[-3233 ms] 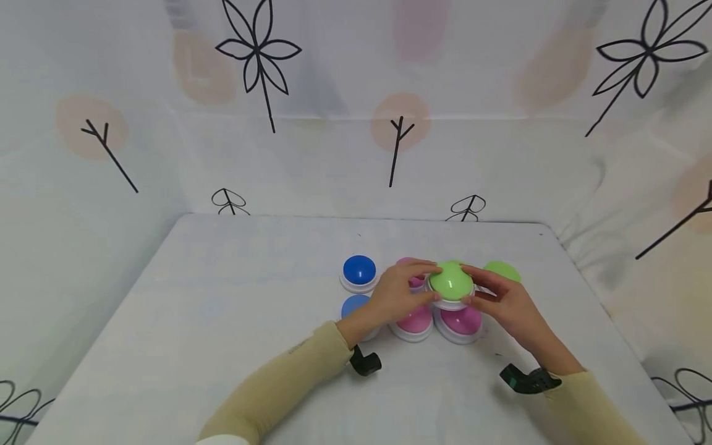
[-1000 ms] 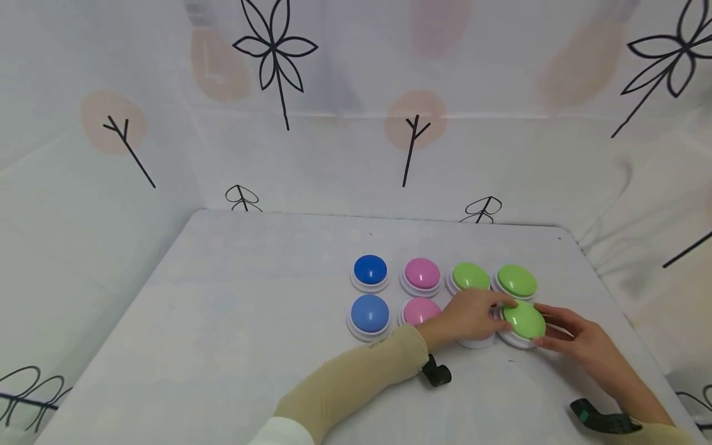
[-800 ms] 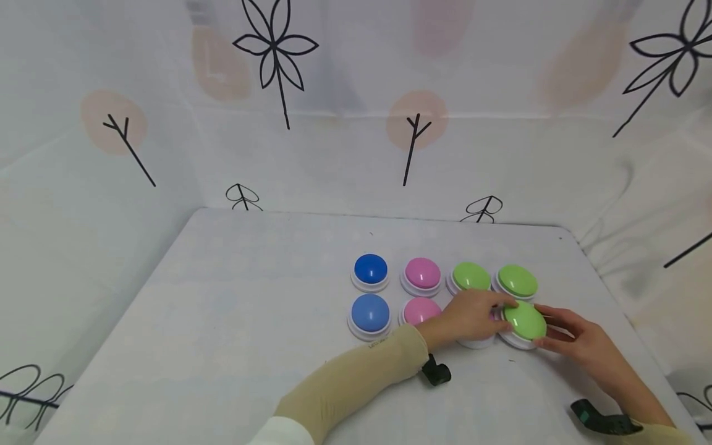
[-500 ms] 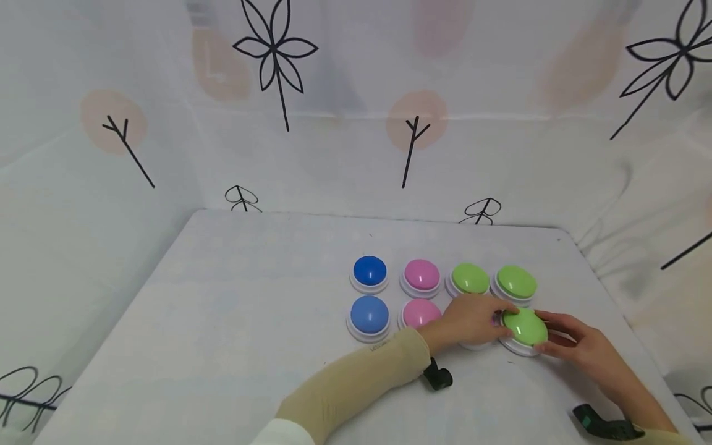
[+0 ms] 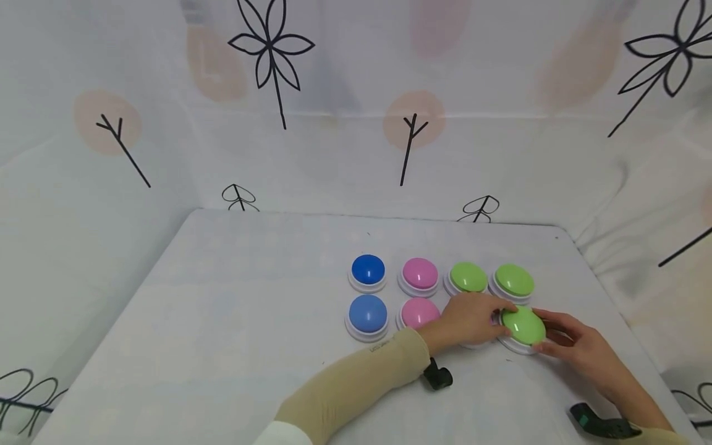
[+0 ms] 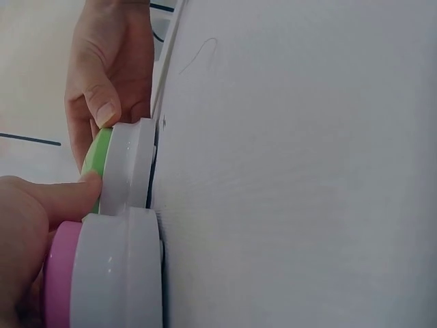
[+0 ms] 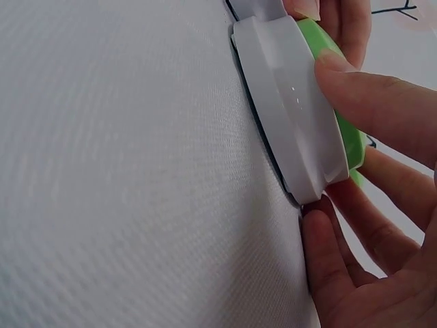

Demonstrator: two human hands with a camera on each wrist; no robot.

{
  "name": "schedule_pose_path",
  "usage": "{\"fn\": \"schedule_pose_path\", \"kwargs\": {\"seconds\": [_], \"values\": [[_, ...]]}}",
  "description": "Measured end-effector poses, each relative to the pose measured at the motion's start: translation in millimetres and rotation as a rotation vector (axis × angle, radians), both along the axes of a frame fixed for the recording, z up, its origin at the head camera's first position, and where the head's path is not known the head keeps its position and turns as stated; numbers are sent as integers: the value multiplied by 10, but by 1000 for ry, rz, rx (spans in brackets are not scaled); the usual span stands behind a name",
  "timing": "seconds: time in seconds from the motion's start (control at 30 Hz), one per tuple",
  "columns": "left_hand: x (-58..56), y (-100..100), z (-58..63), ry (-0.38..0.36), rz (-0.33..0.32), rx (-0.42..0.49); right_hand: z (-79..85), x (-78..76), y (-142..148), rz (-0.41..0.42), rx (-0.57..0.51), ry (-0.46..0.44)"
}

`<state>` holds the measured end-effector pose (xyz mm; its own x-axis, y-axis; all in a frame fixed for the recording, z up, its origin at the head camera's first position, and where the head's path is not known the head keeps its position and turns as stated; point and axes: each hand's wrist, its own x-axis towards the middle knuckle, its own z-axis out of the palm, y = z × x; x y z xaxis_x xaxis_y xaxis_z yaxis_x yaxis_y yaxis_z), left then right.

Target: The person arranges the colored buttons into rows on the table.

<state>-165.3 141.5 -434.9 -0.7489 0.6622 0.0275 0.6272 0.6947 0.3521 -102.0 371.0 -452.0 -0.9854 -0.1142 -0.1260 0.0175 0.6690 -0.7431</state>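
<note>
At the right end of the front row is a push button with a green dome (image 5: 524, 326) on a white base. My left hand (image 5: 473, 318) pinches its left side between thumb and fingers, and my right hand (image 5: 578, 346) holds its right side. In the left wrist view the button's white base (image 6: 130, 164) sits on the tabletop, right beside a pink button (image 6: 63, 273) that my left hand mostly hides in the head view. The right wrist view shows my right thumb (image 7: 375, 106) on the green dome, with fingers around the far edge.
Behind stand a dark blue button (image 5: 368, 269), a pink one (image 5: 419, 273) and two green ones, the left (image 5: 468, 277) and the right (image 5: 514, 280). Left of my hand, the front row has a lighter blue button (image 5: 368, 314) and another pink one (image 5: 419, 312). White tabletop (image 5: 222, 321) surrounds them.
Both hands have carried the green button from above the pink buttons, to the right and nearer, down to the front row's right end. Over the last second it has barely shifted.
</note>
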Motion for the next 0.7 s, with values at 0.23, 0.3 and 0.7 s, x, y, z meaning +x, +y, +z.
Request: {"fn": "schedule_pose_path", "kwargs": {"seconds": [0.23,0.3,0.7], "values": [[-3,11,11,-4,3,-4,40,-23,1,-9,35,-44],[-4,12,15,-5,2,-2,54,-27,4,-14,34,-55],[9,10,-4,1,0,15,48,14,5,-11,4,-42]]}}
